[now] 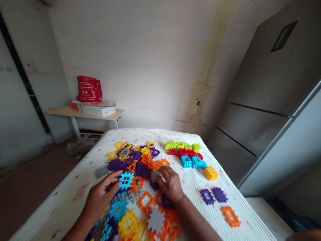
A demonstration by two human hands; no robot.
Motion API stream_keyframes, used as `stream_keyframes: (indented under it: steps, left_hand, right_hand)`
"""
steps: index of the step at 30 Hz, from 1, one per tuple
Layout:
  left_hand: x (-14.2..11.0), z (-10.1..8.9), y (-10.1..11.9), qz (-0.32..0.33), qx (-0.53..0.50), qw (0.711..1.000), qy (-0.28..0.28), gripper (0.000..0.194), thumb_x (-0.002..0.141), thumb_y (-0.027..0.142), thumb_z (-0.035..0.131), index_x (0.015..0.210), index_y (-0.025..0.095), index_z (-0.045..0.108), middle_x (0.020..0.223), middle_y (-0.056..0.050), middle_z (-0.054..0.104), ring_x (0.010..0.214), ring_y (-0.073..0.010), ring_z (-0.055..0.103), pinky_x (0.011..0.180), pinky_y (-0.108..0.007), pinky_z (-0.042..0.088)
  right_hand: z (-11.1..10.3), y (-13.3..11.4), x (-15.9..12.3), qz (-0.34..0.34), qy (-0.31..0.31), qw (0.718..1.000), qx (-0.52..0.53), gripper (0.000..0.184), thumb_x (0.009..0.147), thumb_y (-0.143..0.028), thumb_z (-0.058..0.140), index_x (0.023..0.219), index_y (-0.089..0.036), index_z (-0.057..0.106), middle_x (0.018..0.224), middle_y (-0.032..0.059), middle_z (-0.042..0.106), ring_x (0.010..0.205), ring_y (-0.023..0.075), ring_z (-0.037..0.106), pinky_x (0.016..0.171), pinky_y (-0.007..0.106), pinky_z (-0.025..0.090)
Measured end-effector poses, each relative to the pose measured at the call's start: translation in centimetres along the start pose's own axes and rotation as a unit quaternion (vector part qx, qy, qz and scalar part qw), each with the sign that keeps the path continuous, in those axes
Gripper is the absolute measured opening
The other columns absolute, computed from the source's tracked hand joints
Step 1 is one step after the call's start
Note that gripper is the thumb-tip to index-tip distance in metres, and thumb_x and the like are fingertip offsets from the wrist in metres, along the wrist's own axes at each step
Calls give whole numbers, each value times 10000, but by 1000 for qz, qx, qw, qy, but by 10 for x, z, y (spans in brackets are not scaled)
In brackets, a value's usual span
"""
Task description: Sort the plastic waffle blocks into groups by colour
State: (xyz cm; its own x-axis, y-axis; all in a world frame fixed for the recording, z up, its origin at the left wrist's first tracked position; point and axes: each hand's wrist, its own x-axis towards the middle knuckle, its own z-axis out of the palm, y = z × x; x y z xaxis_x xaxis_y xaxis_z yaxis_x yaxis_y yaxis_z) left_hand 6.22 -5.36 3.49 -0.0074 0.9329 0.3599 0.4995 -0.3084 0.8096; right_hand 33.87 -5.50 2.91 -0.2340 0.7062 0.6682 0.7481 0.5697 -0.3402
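Near edge: a yellow window-patterned plastic piece with notched edges, a flat grey square piece with toothed sides and orange open-frame pieces lie nearest the camera, overlapping in a loose, mixed pile.
Red bag: a glossy red plastic bag stands on boxes on the pale-topped side table; white Chinese characters cross it, the larger pair looking like 专注; the smaller lines are too small to read.
White box: a low white carton carries a tiny dark mark, unreadable.
Refrigerator: a grey metal refrigerator has a dark rectangular panel and a small badge; neither can be read.
Blue piece: a bright blue square plastic piece with a four-pane window and notched rim; it is above the pile, in the left hand, its fingers grasping one side.
Pale piece: a light grey toothed plastic piece lies under the right hand; those fingers are curled, but whether they grip it I cannot tell.
Right side: lime green, red, blue and yellow-orange stacks; two purple pieces and an orange window piece lie nearer, apart from the pile.
Desk: white ribbed cloth with red specks.
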Motion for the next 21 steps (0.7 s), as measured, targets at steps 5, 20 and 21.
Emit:
stream_keyframes:
  steps: [5,20,21]
  left_hand:
    - [-4,3,16,-61,-120,990,-28,471,738,450,599,1121,175,598,735,-12,689,635,-162,624,576,-256,496]
    - [-10,13,22,-112,-196,970,-88,556,707,495,641,1175,204,559,748,-12,668,665,-178,632,614,-282,523]
    - [-10,13,21,-114,-195,971,-85,568,696,501,650,1172,205,564,757,-16,673,671,-181,638,608,-278,522]
  right_hand:
    - [6,-49,5,-41,-25,993,103,370,860,-392,565,1184,-213,564,1149,94,615,1037,206,568,888,345,491]
    - [12,-70,4,-52,-82,992,80,487,812,-390,622,1239,-188,502,1149,108,598,1017,227,556,881,360,481]
    - [12,-70,4,-53,-86,992,72,491,811,-388,620,1242,-186,499,1153,107,595,1013,226,553,879,356,482]
